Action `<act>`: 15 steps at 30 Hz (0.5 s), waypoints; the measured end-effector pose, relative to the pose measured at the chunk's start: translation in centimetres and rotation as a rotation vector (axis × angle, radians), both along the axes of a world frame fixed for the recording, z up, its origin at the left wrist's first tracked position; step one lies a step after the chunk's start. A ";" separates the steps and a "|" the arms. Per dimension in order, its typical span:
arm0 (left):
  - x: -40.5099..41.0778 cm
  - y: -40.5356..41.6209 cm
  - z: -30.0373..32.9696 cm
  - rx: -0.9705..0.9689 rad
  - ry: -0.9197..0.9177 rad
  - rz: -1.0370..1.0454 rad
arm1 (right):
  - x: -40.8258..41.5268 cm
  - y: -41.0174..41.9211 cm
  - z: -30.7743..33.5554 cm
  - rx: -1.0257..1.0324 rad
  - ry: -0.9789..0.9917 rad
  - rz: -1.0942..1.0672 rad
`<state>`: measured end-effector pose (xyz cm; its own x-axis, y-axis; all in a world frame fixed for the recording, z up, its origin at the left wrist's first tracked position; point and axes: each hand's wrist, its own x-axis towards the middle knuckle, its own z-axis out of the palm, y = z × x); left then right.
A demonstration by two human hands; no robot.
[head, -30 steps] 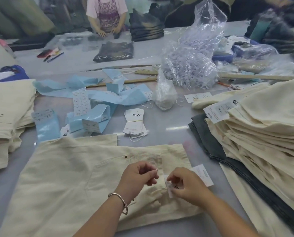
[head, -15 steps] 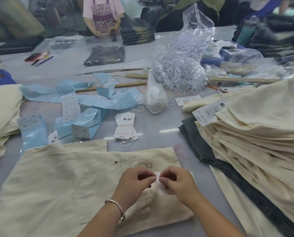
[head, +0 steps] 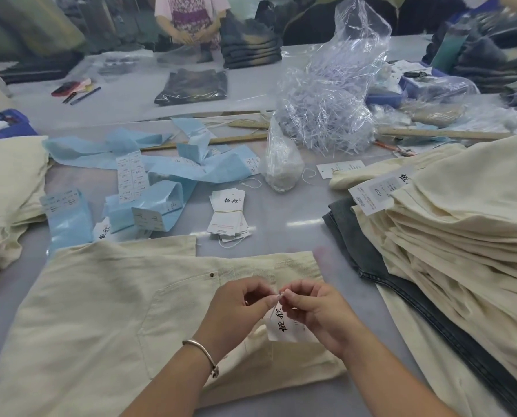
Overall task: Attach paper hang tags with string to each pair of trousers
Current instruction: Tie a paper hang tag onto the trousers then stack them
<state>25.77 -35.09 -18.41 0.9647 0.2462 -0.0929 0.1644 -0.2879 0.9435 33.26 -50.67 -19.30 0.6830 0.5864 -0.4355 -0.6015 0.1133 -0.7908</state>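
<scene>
Where trousers (head: 100, 311) lie, tag bundle (head: 228, 213) sits beyond, stacks (head: 462, 212) alongside.

Trousers (head: 100, 311) lie flat on the tabletop (head: 281, 212) at the near edge. Both hands meet above their waistband: left hand (head: 236, 311) left, right hand (head: 317, 314) right, a hang tag (head: 283, 325) between them. Behind the trousers lies a tag bundle (head: 228, 212); left of it, loose sheets (head: 173, 170). Behind the bundle stands a small bag (head: 281, 164), with a large bag (head: 332, 109) beyond it. A trouser stack (head: 462, 230) sits right; folded trousers (head: 7, 182) sit left.
</scene>
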 end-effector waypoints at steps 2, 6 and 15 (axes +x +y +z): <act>0.0 0.1 -0.2 0.008 0.004 -0.001 | -0.1 0.1 0.1 -0.015 -0.044 0.020; -0.1 0.3 -0.3 -0.004 0.012 0.006 | -0.3 0.2 0.2 -0.050 -0.135 0.045; 0.1 0.2 0.1 0.065 0.033 -0.008 | -0.8 -0.1 0.4 -0.139 -0.327 0.025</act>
<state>25.83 -34.86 -18.27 0.9633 0.2453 -0.1088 0.1927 -0.3501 0.9167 32.46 -50.80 -18.88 0.7857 0.5553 -0.2727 -0.3151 -0.0201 -0.9488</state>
